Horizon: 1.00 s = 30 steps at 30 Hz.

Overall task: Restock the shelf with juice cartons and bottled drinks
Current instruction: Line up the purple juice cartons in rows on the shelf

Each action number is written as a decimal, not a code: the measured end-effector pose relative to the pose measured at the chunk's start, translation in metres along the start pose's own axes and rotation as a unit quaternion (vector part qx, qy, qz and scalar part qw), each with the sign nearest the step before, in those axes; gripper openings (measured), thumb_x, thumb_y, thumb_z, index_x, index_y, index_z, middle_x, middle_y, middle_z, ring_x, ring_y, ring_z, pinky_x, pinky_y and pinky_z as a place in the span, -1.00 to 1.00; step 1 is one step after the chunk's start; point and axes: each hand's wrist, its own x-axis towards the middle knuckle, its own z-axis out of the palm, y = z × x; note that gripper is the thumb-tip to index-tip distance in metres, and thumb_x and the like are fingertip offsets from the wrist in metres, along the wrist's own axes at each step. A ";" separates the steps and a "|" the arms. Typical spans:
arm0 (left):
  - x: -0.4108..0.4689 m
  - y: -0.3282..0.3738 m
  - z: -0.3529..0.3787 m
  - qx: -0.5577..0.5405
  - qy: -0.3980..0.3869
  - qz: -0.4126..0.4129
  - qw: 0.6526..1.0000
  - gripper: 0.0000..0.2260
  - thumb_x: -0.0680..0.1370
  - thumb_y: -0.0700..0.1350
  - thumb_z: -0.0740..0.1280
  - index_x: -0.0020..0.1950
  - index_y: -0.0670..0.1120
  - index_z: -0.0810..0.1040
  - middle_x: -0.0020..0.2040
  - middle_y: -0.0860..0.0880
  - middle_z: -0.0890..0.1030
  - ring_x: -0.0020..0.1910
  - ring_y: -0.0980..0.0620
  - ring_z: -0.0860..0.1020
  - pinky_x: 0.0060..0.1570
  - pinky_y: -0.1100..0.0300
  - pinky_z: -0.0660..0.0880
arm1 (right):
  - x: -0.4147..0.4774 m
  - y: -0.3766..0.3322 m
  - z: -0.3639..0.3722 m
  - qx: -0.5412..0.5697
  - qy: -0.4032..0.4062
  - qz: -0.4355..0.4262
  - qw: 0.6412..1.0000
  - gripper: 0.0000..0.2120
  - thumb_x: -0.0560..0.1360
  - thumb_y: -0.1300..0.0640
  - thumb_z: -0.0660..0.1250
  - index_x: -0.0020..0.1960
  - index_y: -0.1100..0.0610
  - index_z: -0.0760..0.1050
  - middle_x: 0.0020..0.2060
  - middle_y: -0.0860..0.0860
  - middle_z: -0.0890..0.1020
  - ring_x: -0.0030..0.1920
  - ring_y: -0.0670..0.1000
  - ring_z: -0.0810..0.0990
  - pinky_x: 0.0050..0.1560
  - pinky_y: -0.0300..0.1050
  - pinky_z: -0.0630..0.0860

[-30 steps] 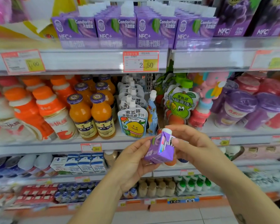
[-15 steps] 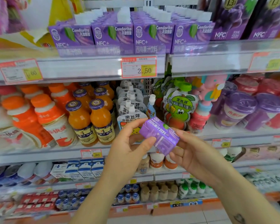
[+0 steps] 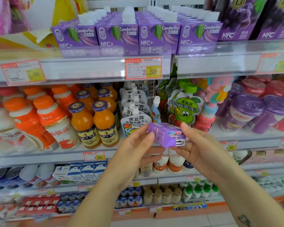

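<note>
Nearest to the camera, the left hand (image 3: 134,149) and the right hand (image 3: 202,151) hold 1 small purple carton (image 3: 164,134) between them. The grip of each hand is closed around it: the left thumb presses the left end, the right thumb lies on the upper right edge, and the other fingers go under the carton. The carton is in the air, in front of the middle shelf (image 3: 39,154), and it touches no shelf. Compared with 1 second ago it is turned. Then it stood nearly upright with its white cap on top; now it lies on its side, the printed barcode panel faces the camera, and the cap is not visible. The hands also sit a little higher against the shelves. I judge that the person is checking the carton before placing it, so the placing step is not yet done. Just behind the carton stand white pouches (image 3: 136,120) and a green pouch (image 3: 184,108), and to the left are orange juice bottles (image 3: 103,122). Farther and higher, on the top shelf (image 3: 88,69), there is a row of the same purple cartons (image 3: 154,38) above the 2.50 price tag (image 3: 143,68). This row is probably the goal, so the carton must go upright again and be lifted well up.
</note>
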 end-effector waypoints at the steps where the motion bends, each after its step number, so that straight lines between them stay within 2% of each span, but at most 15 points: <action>1: 0.001 0.001 0.001 -0.025 -0.011 -0.021 0.999 -0.61 0.41 0.03 0.29 0.22 0.00 0.52 0.04 0.00 0.68 -0.07 0.00 0.67 -0.15 0.17 0.62 | 0.000 -0.001 0.001 -0.053 0.007 -0.021 0.998 -0.58 0.22 -0.07 0.43 -0.09 0.24 0.56 -0.24 0.12 0.68 -0.34 -0.04 0.64 -0.34 -0.28 0.56; 4: 0.007 0.005 0.002 -0.086 -0.014 -0.060 0.994 -0.60 0.42 -0.01 0.31 0.22 -0.11 0.54 0.00 -0.08 0.69 -0.16 0.00 0.67 -0.17 0.18 0.63 | 0.000 -0.002 0.003 -0.176 0.027 -0.078 0.981 -0.54 0.14 -0.13 0.45 -0.13 0.18 0.55 -0.29 0.04 0.68 -0.30 -0.05 0.62 -0.27 -0.24 0.56; 6: 0.010 0.006 0.000 -0.136 -0.003 -0.072 0.988 -0.59 0.39 -0.10 0.34 0.23 -0.14 0.53 -0.01 -0.13 0.68 -0.21 0.00 0.66 -0.20 0.18 0.64 | 0.000 -0.002 0.004 -0.187 0.026 -0.098 0.977 -0.56 0.17 -0.13 0.43 -0.06 0.12 0.58 -0.27 0.00 0.67 -0.28 -0.08 0.61 -0.24 -0.23 0.57; 9: 0.013 0.005 -0.004 -0.179 0.011 -0.057 0.982 -0.56 0.38 -0.22 0.34 0.27 -0.13 0.51 0.10 -0.21 0.64 -0.14 -0.03 0.65 -0.07 0.11 0.60 | 0.000 -0.003 0.003 -0.164 0.003 -0.069 0.984 -0.53 0.25 -0.04 0.40 0.12 0.09 0.51 -0.16 0.02 0.70 -0.25 -0.01 0.67 -0.29 -0.23 0.57; 12: 0.009 0.001 -0.005 -0.124 0.025 0.005 0.992 -0.54 0.37 -0.26 0.34 0.27 -0.09 0.48 0.12 -0.14 0.64 -0.02 -0.05 0.64 -0.03 0.06 0.61 | -0.002 -0.006 0.001 -0.256 -0.038 -0.059 0.964 -0.64 0.36 0.06 0.41 0.13 0.11 0.51 -0.14 0.02 0.72 -0.23 0.05 0.70 -0.39 -0.27 0.48; 14: 0.005 0.001 -0.004 -0.042 0.032 0.045 0.998 -0.57 0.37 -0.21 0.36 0.23 -0.01 0.48 0.06 -0.01 0.67 0.01 -0.01 0.64 -0.04 0.12 0.62 | -0.002 -0.010 0.000 -0.279 -0.027 -0.089 0.956 -0.76 0.44 0.21 0.40 0.10 0.09 0.53 -0.16 -0.01 0.72 -0.24 0.04 0.70 -0.40 -0.28 0.47; 16: 0.002 0.003 -0.002 -0.001 0.031 0.054 0.998 -0.56 0.38 -0.12 0.35 0.26 0.04 0.45 0.03 0.04 0.68 0.01 0.00 0.65 -0.08 0.15 0.61 | -0.004 -0.015 -0.001 -0.300 -0.019 -0.124 0.946 -0.75 0.45 0.29 0.40 0.08 0.05 0.54 -0.15 -0.04 0.71 -0.24 0.02 0.70 -0.35 -0.27 0.53; 19: 0.000 0.009 0.001 -0.002 0.028 0.033 0.999 -0.51 0.36 0.03 0.34 0.30 0.07 0.44 -0.03 0.06 0.70 -0.02 0.01 0.67 -0.16 0.18 0.61 | -0.006 -0.013 0.002 -0.388 -0.016 -0.179 0.904 -0.70 0.45 0.30 0.42 0.08 -0.02 0.52 -0.14 -0.15 0.65 -0.25 -0.01 0.69 -0.27 -0.17 0.60; 22: 0.001 0.011 0.001 -0.041 0.038 0.020 0.998 -0.54 0.36 0.07 0.32 0.25 0.05 0.48 -0.10 0.02 0.71 -0.10 -0.02 0.68 -0.23 0.20 0.60 | -0.008 -0.008 0.005 -0.421 -0.025 -0.216 0.880 -0.69 0.44 0.27 0.43 0.08 -0.05 0.52 -0.13 -0.14 0.61 -0.22 -0.06 0.66 -0.27 -0.27 0.55; 24: 0.001 0.010 0.000 -0.071 0.047 0.024 0.996 -0.58 0.37 0.01 0.33 0.23 0.00 0.48 -0.12 -0.02 0.71 -0.15 -0.01 0.67 -0.23 0.21 0.61 | -0.009 -0.008 0.007 -0.396 -0.037 -0.221 0.890 -0.75 0.43 0.11 0.43 0.09 -0.06 0.54 -0.04 -0.12 0.61 -0.17 -0.06 0.66 -0.17 -0.22 0.59; 26: 0.001 0.009 -0.001 -0.105 0.044 0.029 0.993 -0.59 0.37 -0.09 0.35 0.21 -0.03 0.48 -0.08 -0.07 0.70 -0.14 0.02 0.67 -0.17 0.20 0.61 | -0.007 -0.005 0.005 -0.348 -0.025 -0.201 0.915 -0.70 0.37 -0.08 0.36 0.09 -0.07 0.56 0.03 -0.16 0.61 -0.10 -0.04 0.66 -0.09 -0.13 0.62; 28: 0.000 0.008 -0.001 -0.100 0.033 0.040 0.994 -0.59 0.35 -0.16 0.38 0.20 -0.02 0.51 0.03 -0.09 0.68 -0.05 0.01 0.66 -0.08 0.18 0.61 | 0.000 -0.001 0.000 -0.279 -0.018 -0.158 0.947 -0.66 0.34 -0.08 0.33 0.10 -0.08 0.57 0.00 -0.17 0.65 -0.05 -0.04 0.66 -0.10 -0.11 0.63; 30: -0.002 0.005 0.002 -0.029 0.021 0.061 0.998 -0.58 0.35 -0.17 0.41 0.19 0.06 0.52 0.10 0.05 0.65 0.07 0.04 0.63 0.03 0.17 0.58 | 0.007 0.004 -0.003 -0.189 -0.038 -0.108 0.975 -0.61 0.35 0.03 0.35 0.18 -0.04 0.53 -0.01 -0.11 0.68 -0.03 -0.02 0.66 -0.16 -0.16 0.61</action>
